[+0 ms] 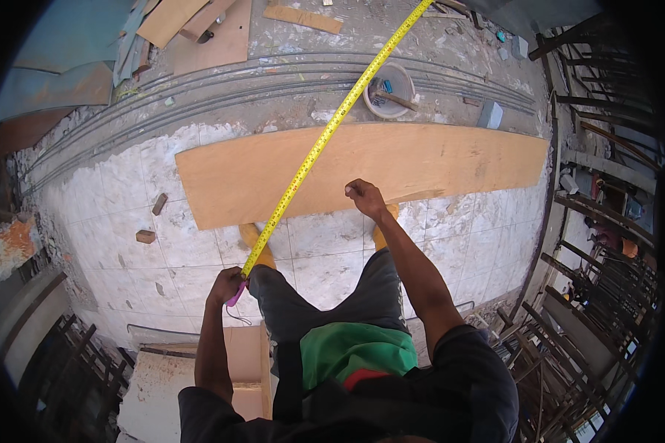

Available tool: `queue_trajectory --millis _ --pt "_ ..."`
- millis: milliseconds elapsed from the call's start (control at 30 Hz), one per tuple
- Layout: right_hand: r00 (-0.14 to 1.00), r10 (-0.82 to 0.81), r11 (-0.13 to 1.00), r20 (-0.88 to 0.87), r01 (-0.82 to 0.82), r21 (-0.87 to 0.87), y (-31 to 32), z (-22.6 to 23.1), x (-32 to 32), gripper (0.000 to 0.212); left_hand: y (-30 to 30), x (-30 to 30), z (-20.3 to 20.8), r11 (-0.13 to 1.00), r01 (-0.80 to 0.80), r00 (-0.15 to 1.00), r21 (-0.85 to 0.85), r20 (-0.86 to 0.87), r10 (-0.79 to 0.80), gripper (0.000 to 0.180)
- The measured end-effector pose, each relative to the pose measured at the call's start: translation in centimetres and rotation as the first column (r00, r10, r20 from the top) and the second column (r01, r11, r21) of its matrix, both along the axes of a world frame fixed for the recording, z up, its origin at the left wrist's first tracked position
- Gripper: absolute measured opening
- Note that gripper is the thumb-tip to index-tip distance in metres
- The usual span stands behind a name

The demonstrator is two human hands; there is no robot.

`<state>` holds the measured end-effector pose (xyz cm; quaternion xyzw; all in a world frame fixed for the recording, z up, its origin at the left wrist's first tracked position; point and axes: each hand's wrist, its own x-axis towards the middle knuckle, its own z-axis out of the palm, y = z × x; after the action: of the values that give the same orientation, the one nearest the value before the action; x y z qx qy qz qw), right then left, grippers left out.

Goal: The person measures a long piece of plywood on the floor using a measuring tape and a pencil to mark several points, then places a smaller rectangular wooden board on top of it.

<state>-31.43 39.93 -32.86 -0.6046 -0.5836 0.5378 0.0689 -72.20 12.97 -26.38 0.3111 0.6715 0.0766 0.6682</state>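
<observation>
Left hand (227, 284) grips a tape measure (325, 136) running to the frame's top; right hand (364, 196), fisted with nothing visible in it, hovers over the plywood board (436, 159) at centre.

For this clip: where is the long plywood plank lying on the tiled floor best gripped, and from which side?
Probably the near long edge of the long plywood plank, from the person's side. It lies flat on the white tiled floor, so only its edges offer a grip. That edge sits right at the feet, close under the right hand; the yellow tape measure blade crosses its left part.

Black short sleeves, green shirt with red patch, dark grey trousers, yellow-orange footwear.
</observation>
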Motion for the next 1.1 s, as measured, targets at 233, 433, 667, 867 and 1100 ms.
queue_trajectory --millis 233,433,667,867,1100 --pt "0.914 0.165 0.977 0.371 -0.201 0.063 9.3 -10.6 15.7 0.025 6.4 22.3 -3.5 0.896 -0.442 0.885 -0.043 0.140 0.444 0.019" --pt "0.897 0.109 0.921 0.428 -0.253 0.296 19.6 -19.9 21.3 0.018 11.9 38.9 -12.4 0.662 -0.739 0.595 -0.124 0.341 0.728 0.020" --pt "0.869 0.244 0.799 0.430 -0.432 0.419 30.1 -30.8 19.6 0.021 14.9 46.0 -20.3 0.450 -0.892 0.425 -0.052 0.246 0.871 0.019" --pt "0.581 0.528 0.660 0.620 -0.740 0.131 36.8 -39.4 18.8 0.038 14.8 44.9 -20.8 0.358 -0.930 0.335 -0.078 0.219 0.917 0.016" --pt "0.096 0.705 0.189 0.703 -0.980 -0.056 41.7 -49.1 20.5 0.037 15.1 42.5 -20.6 0.357 -0.934 0.357 -0.013 0.003 0.934 0.016"
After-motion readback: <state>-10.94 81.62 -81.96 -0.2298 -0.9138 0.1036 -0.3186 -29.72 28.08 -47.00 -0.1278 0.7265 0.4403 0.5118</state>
